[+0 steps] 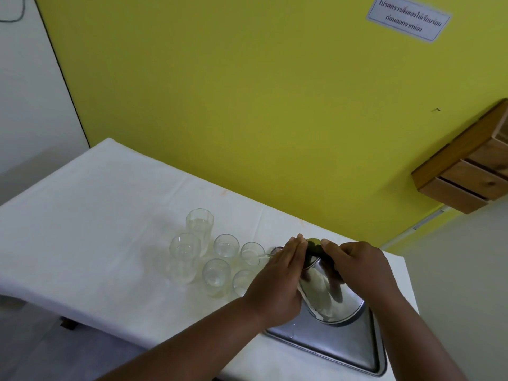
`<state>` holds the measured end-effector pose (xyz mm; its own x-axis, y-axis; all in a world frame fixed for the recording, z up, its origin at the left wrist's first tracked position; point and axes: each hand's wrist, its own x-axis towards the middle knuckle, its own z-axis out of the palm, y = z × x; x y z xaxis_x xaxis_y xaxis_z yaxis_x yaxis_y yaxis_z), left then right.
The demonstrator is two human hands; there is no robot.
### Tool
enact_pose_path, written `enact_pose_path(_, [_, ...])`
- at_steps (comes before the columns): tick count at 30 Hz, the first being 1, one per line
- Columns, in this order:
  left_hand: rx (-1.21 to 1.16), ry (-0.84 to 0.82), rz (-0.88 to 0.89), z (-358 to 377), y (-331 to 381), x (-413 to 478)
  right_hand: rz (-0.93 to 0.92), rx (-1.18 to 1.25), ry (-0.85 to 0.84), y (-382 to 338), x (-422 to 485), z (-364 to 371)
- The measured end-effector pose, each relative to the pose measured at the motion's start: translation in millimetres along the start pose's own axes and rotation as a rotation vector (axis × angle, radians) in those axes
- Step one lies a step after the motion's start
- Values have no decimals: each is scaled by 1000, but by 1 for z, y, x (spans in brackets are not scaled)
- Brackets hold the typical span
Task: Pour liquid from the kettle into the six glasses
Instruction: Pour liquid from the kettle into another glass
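A shiny steel kettle (324, 295) is tilted to the left above a metal tray (354, 350). A thin stream of liquid runs from its spout into a small clear glass (251, 253). My right hand (354, 268) grips the kettle's dark handle at the top. My left hand (277, 279) lies flat against the kettle's left side. Several clear glasses stand in a cluster to the left: a tall one (199, 224) at the back, another tall one (184, 257), and small ones (226, 245) (216, 276) (243, 281). The last is partly hidden by my left hand.
A white cloth (96, 215) covers the table, which stands against a yellow wall (247, 92). A wooden rack (467, 171) hangs on the wall at the right. A printed notice (406, 17) is stuck high on the wall.
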<state>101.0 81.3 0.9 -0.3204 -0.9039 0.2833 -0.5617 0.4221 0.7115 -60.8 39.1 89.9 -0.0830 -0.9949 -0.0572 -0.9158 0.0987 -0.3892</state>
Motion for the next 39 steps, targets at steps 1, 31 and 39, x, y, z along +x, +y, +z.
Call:
enact_pose_path(1, [0, 3, 2, 0, 0, 0, 2, 3, 1, 0, 0, -1])
enact_pose_path(31, [1, 10, 39, -6, 3, 3, 16, -12, 12, -6, -2, -9])
enact_pose_path(39, [-19, 31, 34, -6, 5, 4, 22, -11, 11, -7, -1, -12])
